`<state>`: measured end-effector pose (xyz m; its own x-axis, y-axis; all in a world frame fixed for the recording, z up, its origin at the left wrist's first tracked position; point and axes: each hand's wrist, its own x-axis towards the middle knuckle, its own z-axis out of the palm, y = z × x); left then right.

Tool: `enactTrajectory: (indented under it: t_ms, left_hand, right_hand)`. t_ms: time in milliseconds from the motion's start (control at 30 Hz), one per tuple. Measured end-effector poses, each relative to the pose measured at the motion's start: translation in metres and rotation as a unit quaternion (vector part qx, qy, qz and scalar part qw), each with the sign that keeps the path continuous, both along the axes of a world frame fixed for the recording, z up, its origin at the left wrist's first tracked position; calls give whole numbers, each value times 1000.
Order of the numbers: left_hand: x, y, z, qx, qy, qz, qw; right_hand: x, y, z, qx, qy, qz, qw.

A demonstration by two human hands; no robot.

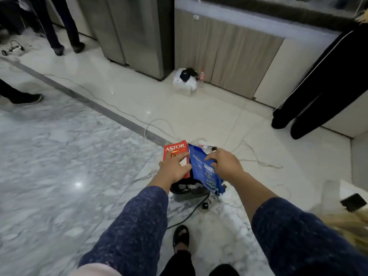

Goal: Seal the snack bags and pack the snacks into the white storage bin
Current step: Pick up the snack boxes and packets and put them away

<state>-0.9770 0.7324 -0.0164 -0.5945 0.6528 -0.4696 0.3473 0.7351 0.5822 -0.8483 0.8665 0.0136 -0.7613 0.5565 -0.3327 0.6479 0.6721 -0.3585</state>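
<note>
Gripping a red box (176, 151) — left hand (175, 168); right hand (225, 163) holds a crumpled blue bag (205, 172).

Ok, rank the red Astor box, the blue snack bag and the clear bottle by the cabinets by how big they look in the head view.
1. Blue snack bag
2. Red Astor box, partly covered by the left hand
3. Clear bottle, smallest, though it stands much farther from the camera, so its true size is unsure.

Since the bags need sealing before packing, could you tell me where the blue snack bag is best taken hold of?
Probably at its upper edge, coming from above. The blue snack bag stands tilted in front of the person, beside the red Astor box under the left hand. The right hand already pinches its right edge, so the flat, floppy top stays exposed for folding shut.
</note>
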Motion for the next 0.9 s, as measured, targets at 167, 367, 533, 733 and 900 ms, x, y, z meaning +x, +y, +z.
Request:
enactTrajectory:
  t_ms: [167,367,533,733,900]
  left_hand:
    - [-32,46,-89,-12,-49,41,998]
    - [-45,84,-198,-43,-87,39,994]
    - [-47,95,-264,-83,-98,1,992]
    - [-50,98,-243,-155,-76,-61,983]
    - [-64,121,-148,-165,-11,-91,982]
  right_hand:
    - [-41,45,-86,12,-54,33,998]
    - [-64,84,-201,-15,-87,73,993]
    - [-74,97,-267,-67,-124,79,987]
    - [-73,102,-243,-115,-168,84,975]
    - [-75,120,-159,-104,-148,69,981]
